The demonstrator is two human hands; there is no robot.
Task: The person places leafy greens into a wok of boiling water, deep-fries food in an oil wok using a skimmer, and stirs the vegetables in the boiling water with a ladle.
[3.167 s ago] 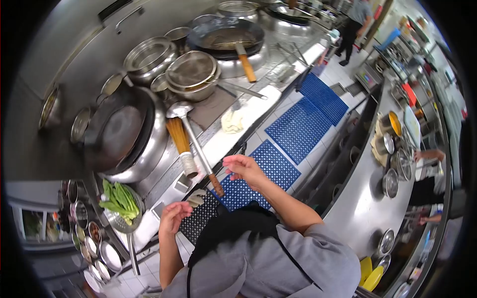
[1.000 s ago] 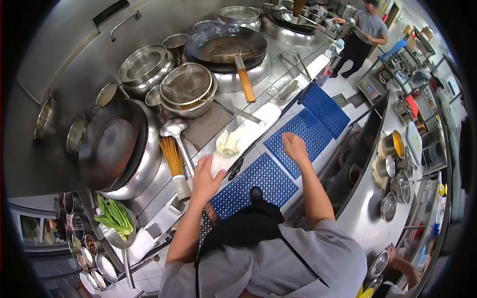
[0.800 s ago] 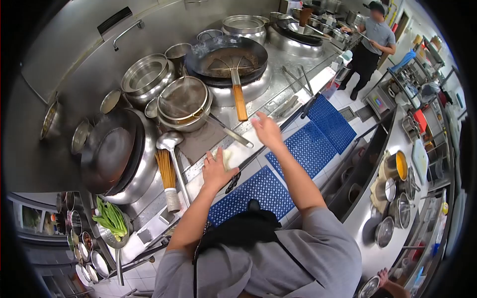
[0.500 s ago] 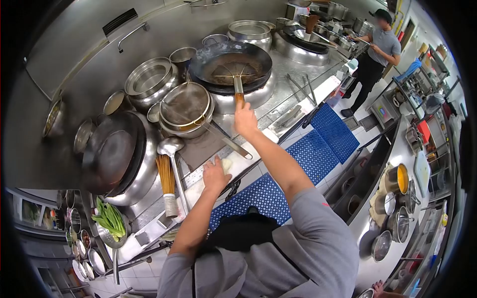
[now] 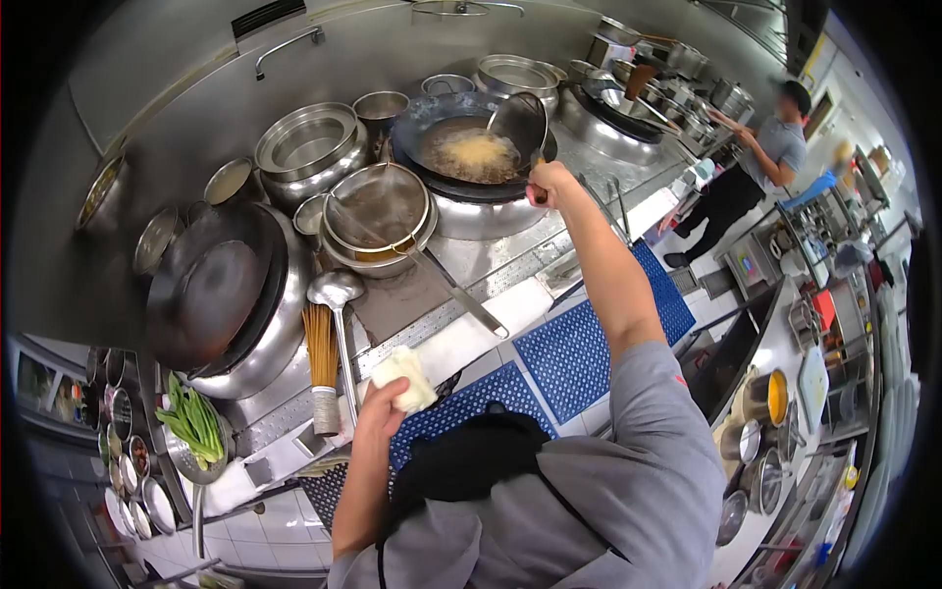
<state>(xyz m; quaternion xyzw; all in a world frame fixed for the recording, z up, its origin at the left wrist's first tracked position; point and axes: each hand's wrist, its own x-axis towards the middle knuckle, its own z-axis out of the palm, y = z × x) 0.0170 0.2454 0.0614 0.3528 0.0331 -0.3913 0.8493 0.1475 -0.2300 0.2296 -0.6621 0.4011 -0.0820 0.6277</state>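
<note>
My right hand (image 5: 549, 185) is closed around the handle of a wire skimmer (image 5: 520, 120), tipped up at the right side of a wok (image 5: 414, 123). Pale yellow, frothy food (image 5: 476, 153) bubbles in dark liquid inside that wok. Low at the counter's front edge, my left hand (image 5: 380, 412) grips a folded white cloth (image 5: 403, 380). To its left lie a steel ladle (image 5: 337, 290) and a bamboo wok brush (image 5: 322, 363). Between the hands, a round mesh strainer (image 5: 378, 211) rests over a steel pot, its long handle pointing toward me.
A dark wok (image 5: 211, 294) leans on the left burner. Green vegetables (image 5: 191, 424) lie on a perforated skimmer at lower left. Lidded pots (image 5: 307, 142) line the back. A co-worker (image 5: 770, 157) stands at the far right stove. Blue mats (image 5: 579, 358) cover the floor.
My right hand has moved right, tilting the skimmer up from the wok's middle; pale frothing food now shows in the wok. My left hand has lifted the white cloth off the counter edge.
</note>
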